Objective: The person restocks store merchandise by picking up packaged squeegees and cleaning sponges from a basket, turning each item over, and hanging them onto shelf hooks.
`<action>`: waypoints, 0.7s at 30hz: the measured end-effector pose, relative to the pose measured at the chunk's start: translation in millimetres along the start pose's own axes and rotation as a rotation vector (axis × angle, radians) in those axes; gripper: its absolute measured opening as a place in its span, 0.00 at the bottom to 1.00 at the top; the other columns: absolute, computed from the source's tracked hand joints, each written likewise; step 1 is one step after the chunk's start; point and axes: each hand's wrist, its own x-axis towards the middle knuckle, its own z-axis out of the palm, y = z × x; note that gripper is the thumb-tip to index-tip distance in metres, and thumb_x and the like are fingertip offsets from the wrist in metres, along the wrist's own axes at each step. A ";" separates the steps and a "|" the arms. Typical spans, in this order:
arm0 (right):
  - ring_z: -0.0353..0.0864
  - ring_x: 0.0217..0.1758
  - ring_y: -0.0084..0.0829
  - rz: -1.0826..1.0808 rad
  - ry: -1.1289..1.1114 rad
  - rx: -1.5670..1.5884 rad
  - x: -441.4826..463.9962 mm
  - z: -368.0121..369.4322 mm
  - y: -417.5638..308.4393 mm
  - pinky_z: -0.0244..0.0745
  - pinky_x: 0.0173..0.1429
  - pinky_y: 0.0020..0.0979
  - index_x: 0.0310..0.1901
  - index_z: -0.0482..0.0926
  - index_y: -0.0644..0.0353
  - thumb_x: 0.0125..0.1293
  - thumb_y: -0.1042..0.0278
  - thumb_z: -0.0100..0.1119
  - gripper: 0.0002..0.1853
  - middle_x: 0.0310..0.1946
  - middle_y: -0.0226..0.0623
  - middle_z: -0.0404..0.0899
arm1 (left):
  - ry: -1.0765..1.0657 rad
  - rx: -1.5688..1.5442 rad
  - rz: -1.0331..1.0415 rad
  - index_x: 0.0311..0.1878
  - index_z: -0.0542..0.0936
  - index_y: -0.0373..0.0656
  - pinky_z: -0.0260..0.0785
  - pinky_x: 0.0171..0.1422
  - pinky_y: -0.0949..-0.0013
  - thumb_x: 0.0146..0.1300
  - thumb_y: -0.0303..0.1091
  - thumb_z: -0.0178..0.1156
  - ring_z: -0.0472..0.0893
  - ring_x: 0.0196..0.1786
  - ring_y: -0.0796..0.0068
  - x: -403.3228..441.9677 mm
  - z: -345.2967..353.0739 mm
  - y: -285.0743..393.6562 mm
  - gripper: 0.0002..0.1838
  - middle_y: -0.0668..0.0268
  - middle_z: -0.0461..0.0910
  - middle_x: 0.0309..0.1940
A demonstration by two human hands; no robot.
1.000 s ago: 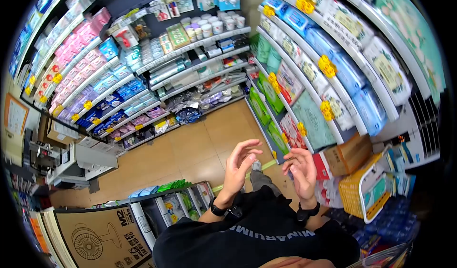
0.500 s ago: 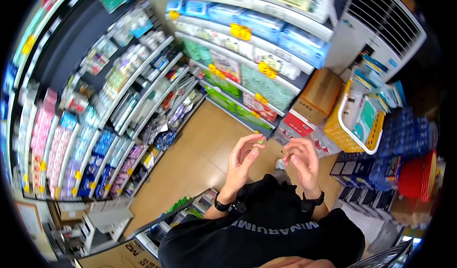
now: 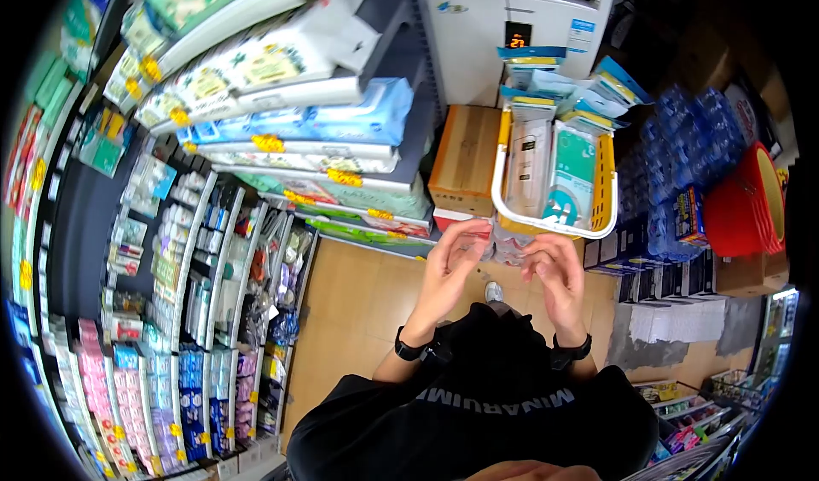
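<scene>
My left hand (image 3: 455,266) is raised in front of my chest with its fingers curved and apart, and nothing is in it. Level with it on the right, my right hand (image 3: 556,278) has loosely bent fingers and is also bare of any object. A gap separates the two hands. Just beyond them stands a yellow basket (image 3: 606,178) with a white rim. Inside lie a teal and white package (image 3: 572,169) and a pale package (image 3: 531,161). Several blue-topped bags (image 3: 589,104) stick up at the back of the basket. Neither hand visibly touches it.
A brown carton (image 3: 465,158) stands left of the basket. Shelves with tissue packs (image 3: 358,116) rise at front left, and more shelves (image 3: 183,378) line the left. Red buckets (image 3: 740,212) and blue-wrapped bottle packs (image 3: 691,139) are on the right. Tiled floor (image 3: 341,302) lies below.
My view has turned right, so the basket and white appliance now sit nearer the centre and the shelves have shifted left. Both hands keep about the same loose pose.
</scene>
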 end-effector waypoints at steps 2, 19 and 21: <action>0.79 0.44 0.28 -0.039 0.036 0.012 9.4 -26.0 -1.6 0.75 0.47 0.29 0.63 0.67 0.67 0.73 0.74 0.54 0.20 0.52 0.45 0.78 | -0.048 0.080 0.027 0.63 0.75 0.38 0.71 0.58 0.70 0.73 0.32 0.59 0.79 0.56 0.75 31.7 15.8 -9.6 0.18 0.65 0.80 0.57; 0.79 0.42 0.25 -0.152 0.270 -0.092 48.1 -155.0 -31.5 0.74 0.47 0.28 0.63 0.70 0.64 0.74 0.72 0.54 0.18 0.51 0.40 0.80 | 0.225 0.580 0.387 0.58 0.79 0.41 0.75 0.45 0.66 0.69 0.33 0.62 0.83 0.44 0.68 259.9 99.6 -27.0 0.17 0.59 0.83 0.52; 0.80 0.42 0.25 -0.151 0.258 -0.095 51.7 -163.3 -30.6 0.74 0.48 0.28 0.63 0.70 0.64 0.74 0.72 0.54 0.19 0.51 0.40 0.80 | 0.275 0.697 0.403 0.59 0.78 0.42 0.76 0.47 0.65 0.68 0.34 0.63 0.83 0.47 0.65 268.7 101.0 -19.6 0.18 0.56 0.74 0.63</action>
